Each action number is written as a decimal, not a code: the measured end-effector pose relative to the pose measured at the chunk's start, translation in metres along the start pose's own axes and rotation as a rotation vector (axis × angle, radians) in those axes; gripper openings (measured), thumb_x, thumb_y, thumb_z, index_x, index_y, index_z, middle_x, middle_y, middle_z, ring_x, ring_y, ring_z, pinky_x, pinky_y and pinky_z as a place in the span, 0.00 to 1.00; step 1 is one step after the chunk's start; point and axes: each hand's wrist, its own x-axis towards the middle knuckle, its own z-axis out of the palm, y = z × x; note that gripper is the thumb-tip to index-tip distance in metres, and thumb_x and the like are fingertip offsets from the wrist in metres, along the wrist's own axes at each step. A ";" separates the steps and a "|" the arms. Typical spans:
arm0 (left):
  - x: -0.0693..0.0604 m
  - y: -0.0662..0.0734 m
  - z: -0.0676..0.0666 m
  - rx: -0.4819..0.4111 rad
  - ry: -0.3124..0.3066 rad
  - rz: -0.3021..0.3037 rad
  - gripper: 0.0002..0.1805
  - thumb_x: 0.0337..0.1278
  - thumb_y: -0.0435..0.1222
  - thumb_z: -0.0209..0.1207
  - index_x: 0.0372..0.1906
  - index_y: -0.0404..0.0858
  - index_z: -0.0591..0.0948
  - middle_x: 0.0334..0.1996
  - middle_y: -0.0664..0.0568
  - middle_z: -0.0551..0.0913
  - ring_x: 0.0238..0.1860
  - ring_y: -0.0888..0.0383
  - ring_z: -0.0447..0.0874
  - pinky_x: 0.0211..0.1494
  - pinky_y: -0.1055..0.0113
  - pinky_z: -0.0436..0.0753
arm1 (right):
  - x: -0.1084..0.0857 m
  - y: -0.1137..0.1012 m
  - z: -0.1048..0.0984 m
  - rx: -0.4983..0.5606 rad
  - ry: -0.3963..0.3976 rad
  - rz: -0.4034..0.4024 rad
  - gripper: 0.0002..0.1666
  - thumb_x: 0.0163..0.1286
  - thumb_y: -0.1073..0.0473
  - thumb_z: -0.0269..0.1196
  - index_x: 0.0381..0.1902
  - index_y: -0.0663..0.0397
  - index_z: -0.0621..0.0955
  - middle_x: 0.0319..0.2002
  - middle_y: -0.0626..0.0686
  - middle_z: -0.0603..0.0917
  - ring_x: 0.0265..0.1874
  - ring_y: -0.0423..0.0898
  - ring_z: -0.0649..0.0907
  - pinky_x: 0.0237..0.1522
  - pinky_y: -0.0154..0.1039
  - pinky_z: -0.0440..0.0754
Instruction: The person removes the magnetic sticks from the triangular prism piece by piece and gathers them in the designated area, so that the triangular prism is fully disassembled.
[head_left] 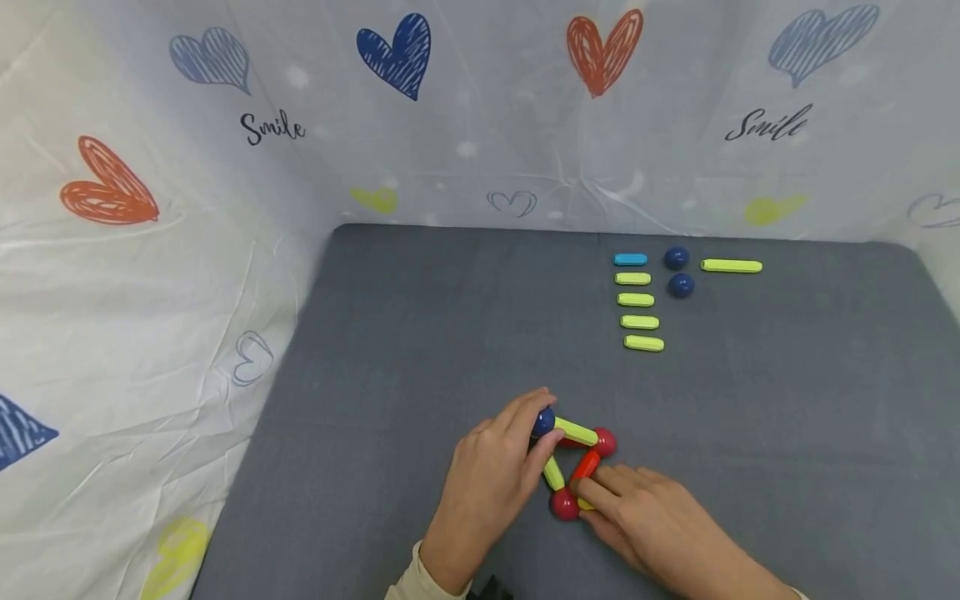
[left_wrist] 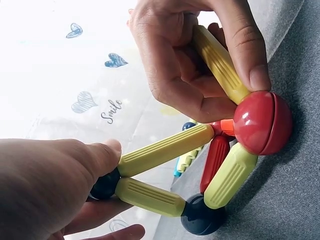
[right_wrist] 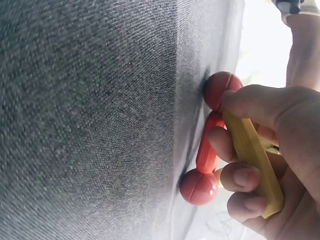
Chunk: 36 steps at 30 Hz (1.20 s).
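Note:
A frame of magnetic rods and balls stands on the cloth. My left hand pinches the raised dark blue ball at its top. In the left wrist view, two long yellow-green rods run from that ball, one to a lower dark blue ball. My right hand grips a yellow rod, whose end touches the near red ball. A red rod joins that ball to the far red ball. A yellow-green rod links the near red ball with the lower blue one.
Toward the back right of the grey cloth-covered table lie a short blue rod, several short yellow-green rods, two dark blue balls and a long yellow-green rod. A white heart-printed curtain hangs behind and at the left.

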 end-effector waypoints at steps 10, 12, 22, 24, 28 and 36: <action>0.001 0.000 0.000 0.016 0.000 0.006 0.22 0.71 0.45 0.69 0.64 0.43 0.82 0.62 0.53 0.86 0.36 0.58 0.91 0.41 0.65 0.89 | 0.001 0.002 -0.002 -0.005 0.033 -0.029 0.23 0.58 0.50 0.82 0.49 0.42 0.86 0.35 0.40 0.81 0.26 0.33 0.72 0.30 0.30 0.81; 0.001 0.000 0.000 0.009 0.002 0.003 0.22 0.72 0.46 0.68 0.64 0.43 0.82 0.62 0.53 0.86 0.37 0.58 0.92 0.41 0.65 0.89 | 0.001 0.003 -0.003 -0.027 0.052 -0.040 0.24 0.56 0.50 0.83 0.49 0.42 0.86 0.34 0.40 0.80 0.26 0.33 0.73 0.30 0.30 0.81; 0.002 0.001 -0.001 0.003 -0.016 -0.014 0.23 0.69 0.45 0.71 0.64 0.43 0.83 0.62 0.52 0.86 0.39 0.58 0.92 0.43 0.64 0.90 | 0.000 0.035 -0.034 -0.149 0.199 0.084 0.16 0.58 0.47 0.72 0.42 0.41 0.81 0.29 0.36 0.81 0.22 0.31 0.71 0.26 0.36 0.79; 0.002 0.001 -0.002 0.005 -0.018 -0.012 0.24 0.69 0.45 0.71 0.64 0.43 0.82 0.62 0.52 0.86 0.39 0.58 0.92 0.43 0.64 0.90 | -0.001 0.045 -0.043 -0.172 0.219 0.124 0.16 0.58 0.46 0.71 0.42 0.42 0.80 0.28 0.37 0.82 0.21 0.32 0.70 0.25 0.37 0.78; 0.002 0.000 -0.002 0.009 -0.019 -0.009 0.24 0.69 0.44 0.71 0.65 0.43 0.82 0.62 0.53 0.85 0.39 0.59 0.92 0.43 0.65 0.89 | -0.003 0.066 -0.058 -0.168 0.206 0.207 0.17 0.60 0.48 0.72 0.44 0.43 0.79 0.29 0.38 0.81 0.23 0.36 0.69 0.26 0.40 0.74; 0.001 -0.001 -0.002 -0.018 -0.033 -0.022 0.24 0.70 0.45 0.70 0.65 0.43 0.82 0.61 0.53 0.86 0.38 0.59 0.91 0.42 0.65 0.89 | -0.002 0.115 -0.074 -0.087 0.167 0.237 0.18 0.68 0.62 0.73 0.52 0.53 0.79 0.39 0.48 0.85 0.33 0.45 0.82 0.36 0.53 0.80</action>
